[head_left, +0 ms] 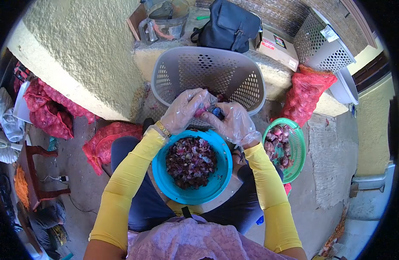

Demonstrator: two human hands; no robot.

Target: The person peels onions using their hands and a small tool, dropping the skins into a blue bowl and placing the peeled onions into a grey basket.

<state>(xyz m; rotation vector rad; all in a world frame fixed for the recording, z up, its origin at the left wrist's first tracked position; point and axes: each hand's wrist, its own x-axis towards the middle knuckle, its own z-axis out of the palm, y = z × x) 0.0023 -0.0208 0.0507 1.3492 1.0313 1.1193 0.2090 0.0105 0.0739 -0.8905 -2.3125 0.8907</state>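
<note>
Both hands wear clear plastic gloves and meet above the near rim of a grey perforated basket (164, 60). My left hand (186, 111) has its fingers closed around a small pink-purple onion (201, 112). Close beside it, my right hand (234, 122) is closed on a small dark object (217, 113), whose kind I cannot make out. Below them, between the knees, a blue basin (193, 197) holds purple onion skins and pieces (190, 162). A green basket (300, 151) with small onions (278, 141) stands to the right.
Red net sacks of onions lie at the left (50, 108) and right (305, 93). Behind the grey basket are a black bag (227, 28), a cardboard box (277, 47) and a bucket (169, 26). A wooden stool (32, 173) is at the left.
</note>
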